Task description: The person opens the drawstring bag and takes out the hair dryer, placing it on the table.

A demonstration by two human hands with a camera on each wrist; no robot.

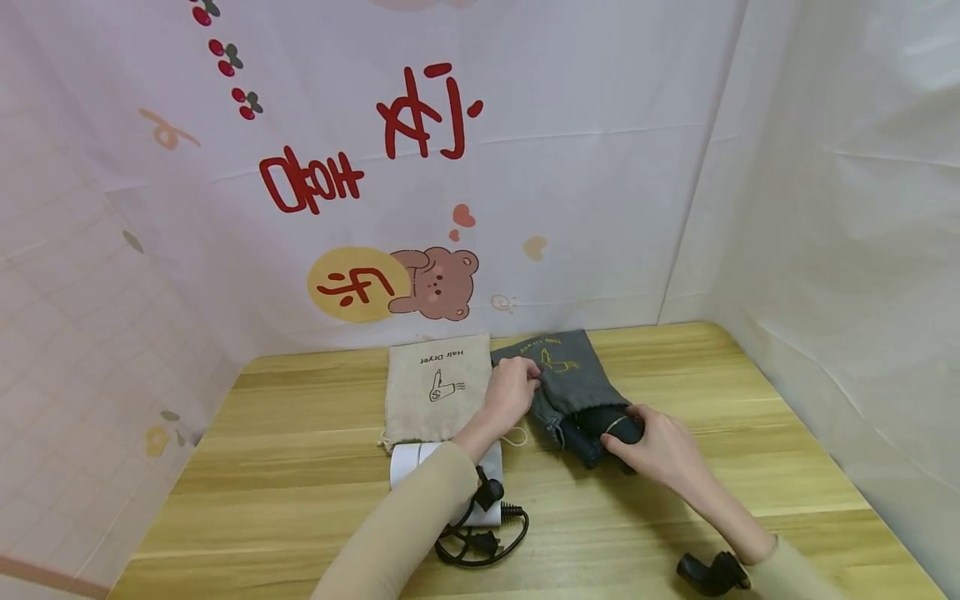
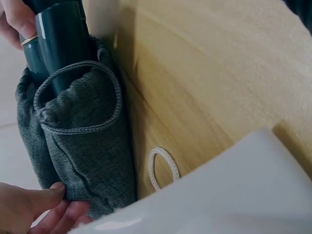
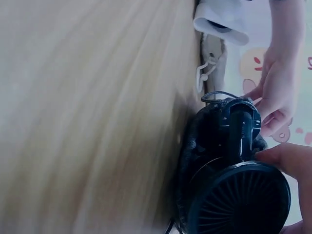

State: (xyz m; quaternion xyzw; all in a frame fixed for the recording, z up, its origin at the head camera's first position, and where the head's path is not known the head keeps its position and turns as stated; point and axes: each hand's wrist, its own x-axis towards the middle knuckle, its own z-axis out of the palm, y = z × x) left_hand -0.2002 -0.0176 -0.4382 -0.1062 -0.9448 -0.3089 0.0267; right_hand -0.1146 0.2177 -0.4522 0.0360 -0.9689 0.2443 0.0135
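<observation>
A dark hair dryer (image 1: 581,442) lies partly inside a grey drawstring bag (image 1: 581,375), its outer end sticking out of the mouth towards the front. My right hand (image 1: 663,446) grips that end, thumb on one side and fingers on the other. The ribbed round end of the dryer (image 3: 241,200) faces the right wrist view. With thumb and fingers, my left hand (image 1: 512,390) pinches the bag's cloth along its left side. The bag's cord (image 2: 83,129) loops loosely near the mouth in the left wrist view. Cloth hides the rest of the dryer.
A beige bag (image 1: 442,392) printed "Hair Dryer" lies flat to the left. In front of it is a white hair dryer (image 1: 405,464), partly hidden by my left forearm, with a black cord and plug (image 1: 480,543). A printed curtain (image 1: 600,208) stands behind the wooden table (image 1: 292,467).
</observation>
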